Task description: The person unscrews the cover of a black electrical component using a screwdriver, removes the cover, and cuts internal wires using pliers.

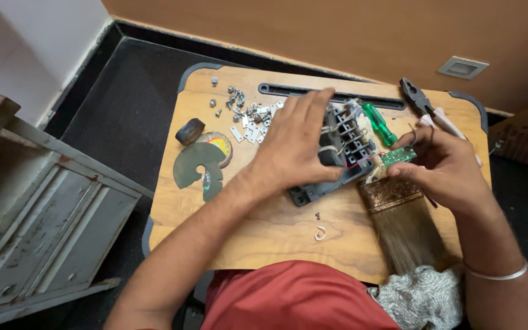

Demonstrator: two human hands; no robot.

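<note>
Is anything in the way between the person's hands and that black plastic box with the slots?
Nothing visible. The left hand already rests on top of the black slotted housing, and the right hand holds a small green circuit board against its right edge.

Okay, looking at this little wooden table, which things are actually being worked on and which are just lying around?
In hand:
left hand pressing on the black plastic housing
right hand at the small green circuit board

Lying about:
pliers
green-handled screwdriver
paintbrush
loose screws and metal clips
broken cutting disc
tape roll
</note>
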